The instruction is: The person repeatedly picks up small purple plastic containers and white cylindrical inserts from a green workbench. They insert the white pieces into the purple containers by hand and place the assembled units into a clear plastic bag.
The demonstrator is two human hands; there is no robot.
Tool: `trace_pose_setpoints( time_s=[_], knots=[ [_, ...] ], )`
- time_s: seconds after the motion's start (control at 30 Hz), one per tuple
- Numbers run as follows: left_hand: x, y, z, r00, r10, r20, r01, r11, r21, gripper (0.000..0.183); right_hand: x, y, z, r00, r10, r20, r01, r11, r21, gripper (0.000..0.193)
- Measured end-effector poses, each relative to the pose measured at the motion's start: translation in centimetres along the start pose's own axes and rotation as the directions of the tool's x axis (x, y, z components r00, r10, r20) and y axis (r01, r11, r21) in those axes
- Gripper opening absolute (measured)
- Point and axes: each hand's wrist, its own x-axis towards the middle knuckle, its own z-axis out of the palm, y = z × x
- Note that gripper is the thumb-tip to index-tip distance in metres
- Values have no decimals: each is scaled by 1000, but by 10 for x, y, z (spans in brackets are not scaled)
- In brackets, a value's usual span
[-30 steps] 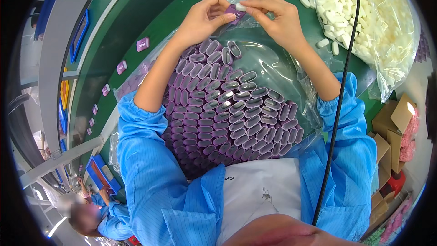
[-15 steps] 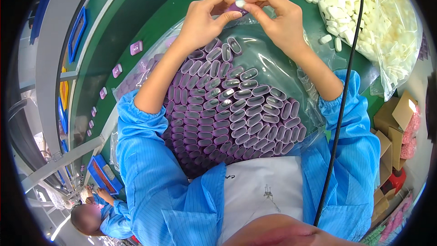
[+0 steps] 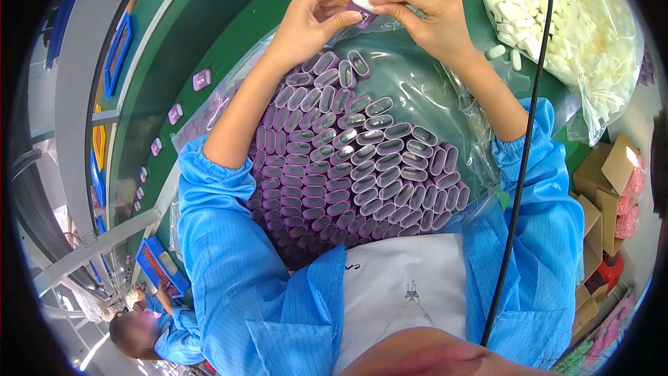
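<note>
At the far middle, my left hand (image 3: 306,26) pinches a small purple oval shell (image 3: 364,19) between thumb and fingers. A white oval insert (image 3: 362,3) lies at the shell's upper opening, and my right hand (image 3: 437,22) presses its end with thumb and forefinger. How deep the insert sits in the shell I cannot tell. Below my hands, between my forearms, stand many open purple oval shells (image 3: 327,170) packed in rows, openings up, on clear plastic sheeting (image 3: 410,76).
A clear bag (image 3: 591,63) of white inserts lies open at the far right, with a few loose inserts (image 3: 495,52) beside it. Closed purple pieces (image 3: 202,80) line the green belt at left. A black cable (image 3: 522,167) hangs across the right side. Cardboard boxes (image 3: 602,181) stand right; a co-worker (image 3: 170,338) sits lower left.
The shell has tipped so more of its purple side shows, and the insert now lies lengthwise at its opening. My right fingers have straightened somewhat. Pieces on the belt have moved slightly nearer.
</note>
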Motion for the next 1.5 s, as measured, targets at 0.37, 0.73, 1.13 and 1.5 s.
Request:
trace_pose_setpoints(
  time_s=[0.37,0.73,1.13,1.5],
  knots=[
    [1,2,0,1000,10,19,-10,999,-42,12,0,-5,5,955,-291,63,298,940,-165,30],
    [0,4,0,999,2,40,2,995,-95,11,-2,-9,5,970,-240,40,243,964,-112,32],
    [2,4,0,996,-79,44,85,981,-172,11,-1,-3,3,969,-244,-38,239,965,-108,21],
    [1,-26,-104,819,-288,-497,566,550,615,42,-4,60,-76,938,347,-20,-195,478,-857,14]
  ],
)
